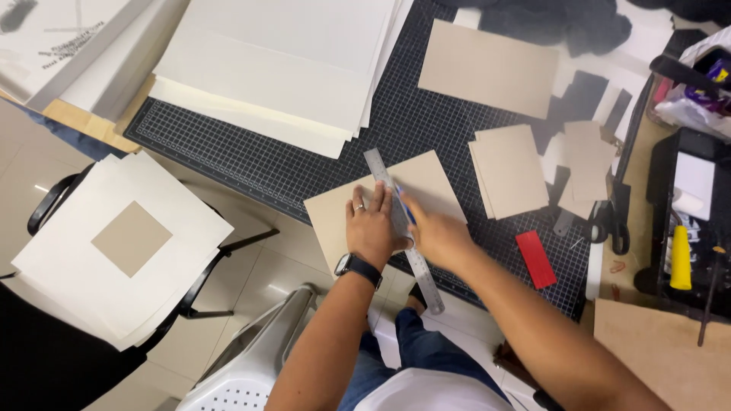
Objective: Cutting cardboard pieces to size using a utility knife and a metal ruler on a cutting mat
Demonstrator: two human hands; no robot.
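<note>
Where gridded cutting mat [304, 164] overhangs tiled floor [266, 262]: left fingers [378, 199] flat on ruler [403, 228], right perhaps gripping pen.

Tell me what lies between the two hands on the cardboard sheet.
In the head view, a metal ruler lies between the left hand and right hand.

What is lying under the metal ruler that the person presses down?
Under the metal ruler lies a tan cardboard sheet on the black cutting mat. The left hand and right hand cover the middle.
</note>
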